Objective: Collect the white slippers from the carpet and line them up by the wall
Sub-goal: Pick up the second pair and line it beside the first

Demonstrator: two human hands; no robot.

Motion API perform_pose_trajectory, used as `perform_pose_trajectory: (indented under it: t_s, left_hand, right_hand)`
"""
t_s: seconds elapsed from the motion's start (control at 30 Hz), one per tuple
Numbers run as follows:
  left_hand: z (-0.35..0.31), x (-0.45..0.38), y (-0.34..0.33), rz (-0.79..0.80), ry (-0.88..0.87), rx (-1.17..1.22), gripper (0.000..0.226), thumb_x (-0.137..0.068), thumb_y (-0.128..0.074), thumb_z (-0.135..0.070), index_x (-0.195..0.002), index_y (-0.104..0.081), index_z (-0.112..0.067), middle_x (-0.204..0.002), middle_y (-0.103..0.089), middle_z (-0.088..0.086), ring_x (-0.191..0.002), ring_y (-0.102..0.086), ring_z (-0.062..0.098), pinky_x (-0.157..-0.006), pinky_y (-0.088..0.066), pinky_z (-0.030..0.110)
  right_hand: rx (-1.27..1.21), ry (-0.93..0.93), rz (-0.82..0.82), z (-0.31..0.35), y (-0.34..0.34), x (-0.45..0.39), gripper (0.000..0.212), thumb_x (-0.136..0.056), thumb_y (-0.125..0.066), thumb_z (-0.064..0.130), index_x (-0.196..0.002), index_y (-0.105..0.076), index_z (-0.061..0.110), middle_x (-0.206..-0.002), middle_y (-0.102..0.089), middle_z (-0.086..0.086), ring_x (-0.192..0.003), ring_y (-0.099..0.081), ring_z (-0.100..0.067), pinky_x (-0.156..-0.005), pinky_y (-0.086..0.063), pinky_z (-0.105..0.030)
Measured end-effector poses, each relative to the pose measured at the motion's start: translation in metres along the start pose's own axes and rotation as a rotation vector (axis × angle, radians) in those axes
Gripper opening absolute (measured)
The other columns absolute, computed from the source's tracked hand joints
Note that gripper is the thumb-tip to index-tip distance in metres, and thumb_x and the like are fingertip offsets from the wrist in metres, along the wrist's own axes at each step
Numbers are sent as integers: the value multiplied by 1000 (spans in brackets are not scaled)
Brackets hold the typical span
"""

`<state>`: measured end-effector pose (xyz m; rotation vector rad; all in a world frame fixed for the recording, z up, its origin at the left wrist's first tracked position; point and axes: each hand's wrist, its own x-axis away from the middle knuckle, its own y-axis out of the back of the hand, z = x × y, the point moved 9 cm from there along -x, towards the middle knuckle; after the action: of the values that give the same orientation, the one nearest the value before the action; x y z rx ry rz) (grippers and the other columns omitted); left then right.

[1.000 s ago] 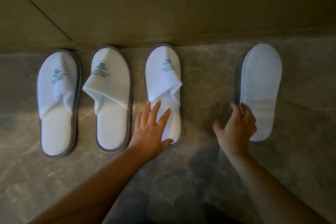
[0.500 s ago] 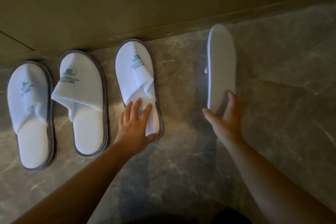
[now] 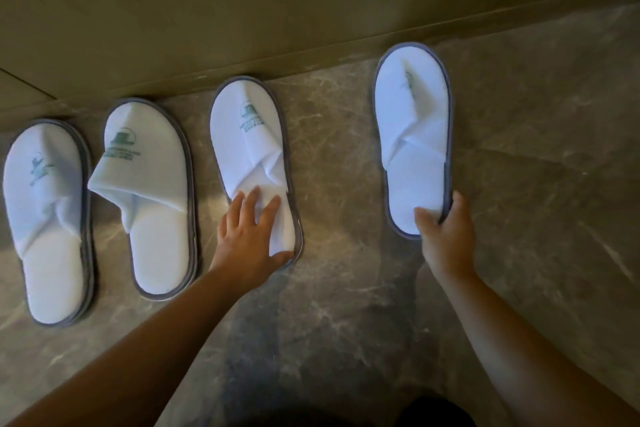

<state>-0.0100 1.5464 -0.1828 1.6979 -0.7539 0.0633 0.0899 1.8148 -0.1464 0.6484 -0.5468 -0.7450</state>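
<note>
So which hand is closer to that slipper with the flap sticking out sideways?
Left. The left hand rests on the third slipper, right next to the flared slipper; the right hand grips the far-right slipper, much farther away.

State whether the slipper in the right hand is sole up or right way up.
Right way up: the slipper shows its white upper with a green logo, while the right hand pinches its heel.

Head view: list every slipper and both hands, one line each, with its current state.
Far-left slipper: flat on the floor, upper side up, untouched.
Second slipper: flat, strap edge flared out to the left.
Third slipper: flat, toe near the wall, heel under the left hand.
Right slipper: upper side up, heel gripped.
Left hand: open, pressing flat.
Right hand: closed on the heel.
</note>
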Motion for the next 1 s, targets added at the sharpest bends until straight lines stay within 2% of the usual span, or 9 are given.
perform_pose_trajectory:
  t_s: [0.07,0.13,0.3,0.43,0.53,0.67,1.0]
  left_hand:
    - [-1,0,0,10,0,3,90,-70,-63,-49,-138,-11,-23,-153,-4,9,-140,3,33,-112,-10,55]
    - [-1,0,-1,17,0,5,90,-71,-63,-49,-139,-10,-24,-153,-2,8,-140,4,33,-112,-9,55]
    - [-2,2,1,7,0,16,89,-71,-64,-46,-139,-12,-22,-153,-4,10,-140,4,34,-112,-9,55]
    - [-2,1,-1,9,-7,-1,90,-71,-62,-48,-139,-9,-23,-153,-3,8,-140,3,33,-112,-8,54]
    - [1,1,-3,13,-3,-8,91,-71,-62,-50,-139,-6,-25,-153,-2,7,-140,3,32,-112,-8,53]
    - [2,1,-3,12,-8,-6,92,-70,-62,-50,-139,-6,-26,-153,-3,7,-139,3,32,-112,-8,54]
    - [0,0,-5,51,-10,53,92,-72,-62,-49,-139,-3,-27,-153,3,4,-138,10,31,-113,-5,51]
  right_hand:
    - [97,-18,10,-3,0,-7,61,-79,-62,14,-131,-33,0,-134,-44,-24,-120,-45,-37,-88,-41,-30]
    - [228,12,40,0,-5,-10,66,-77,-64,13,-133,-30,1,-135,-40,-27,-123,-38,-40,-100,-35,-41]
    - [309,4,125,7,-27,-6,90,-67,-73,35,-137,-22,9,-140,-33,-24,-125,-33,-40,-101,-37,-50]
    - [384,-7,162,9,-33,-7,91,-66,-75,32,-135,-22,8,-139,-32,-26,-125,-33,-41,-101,-34,-50]
    - [375,59,202,18,-40,0,88,-64,-75,26,-135,-25,9,-139,-31,-25,-125,-31,-41,-101,-31,-49]
    - [372,156,304,24,-63,22,91,-66,-74,28,-138,-19,15,-146,-23,-20,-132,-24,-35,-107,-27,-50]
    - [386,137,268,34,-81,29,89,-67,-73,29,-137,-20,15,-146,-20,-22,-131,-22,-37,-106,-27,-50]
